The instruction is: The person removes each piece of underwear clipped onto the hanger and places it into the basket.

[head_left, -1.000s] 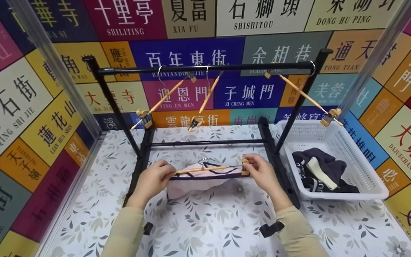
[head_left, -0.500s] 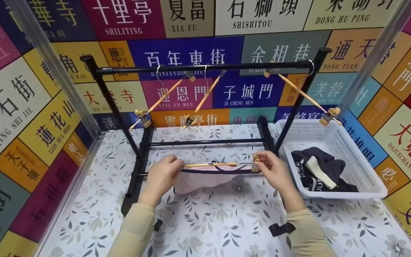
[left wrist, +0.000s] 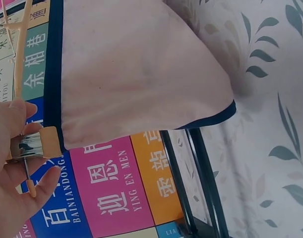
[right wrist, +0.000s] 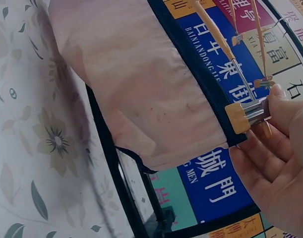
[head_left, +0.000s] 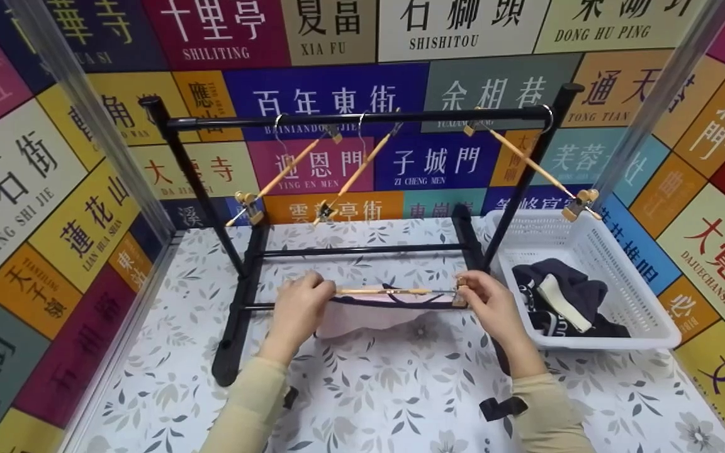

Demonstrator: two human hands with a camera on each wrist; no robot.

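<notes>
Both hands hold a wooden clip hanger [head_left: 375, 291] level between them, low in front of the rack. Its clips grip the dark-trimmed edge of a pale pink garment [head_left: 369, 319], which hangs below the bar. My left hand [head_left: 303, 311] grips the hanger's left end; in the left wrist view, its fingers are around the left clip [left wrist: 51, 142]. The right hand [head_left: 491, 308] pinches the right clip [right wrist: 238, 118] between thumb and fingers. In the right wrist view, the garment's dark-trimmed corner is caught in that clip.
A black rack [head_left: 425, 117] carries several hangers: one at left [head_left: 290, 165], another beside it [head_left: 359, 170], and one at right [head_left: 529, 160]. A white basket [head_left: 595, 341] with dark clothes [head_left: 564, 296] stands at right. Patterned walls enclose the table [head_left: 362, 396].
Both hands have carried the clip hanger and pink garment to the right, slightly farther from me. The second hanger on the rack has swung, its near end shifting left.
</notes>
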